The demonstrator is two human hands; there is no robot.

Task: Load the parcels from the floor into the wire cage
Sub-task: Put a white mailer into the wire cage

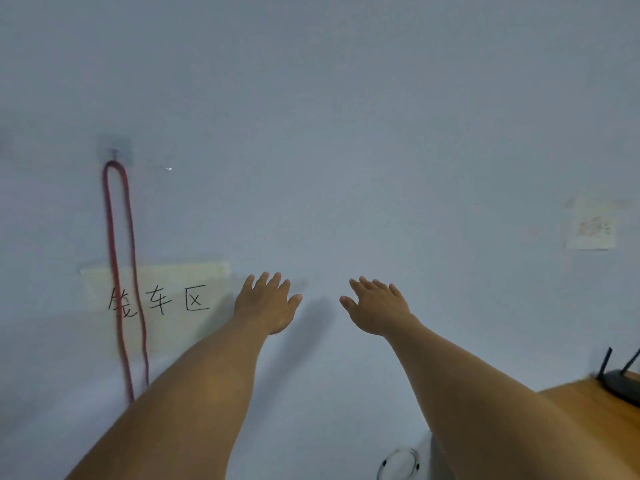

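Nearest, at lower right, a wooden worktop [588,410] carried a black router [623,384]. Both bare forearms were stretched forward from the bottom edge; the left hand [266,303] and right hand [377,306] were level, side by side and apart, fingers straight and spread, holding nothing; contact with the wall [346,133] could not be determined. On that wall, a handwritten paper sign [180,275] lay just left of the left hand; a red cord [119,271] hung across it from a hook [114,152]; a small note [590,225] sat far right. No parcel, floor or wire cage was in view; bearing, long axis, nearer hand and cage contents could not be assessed; in my judgement the gaze must drop before any pickup.
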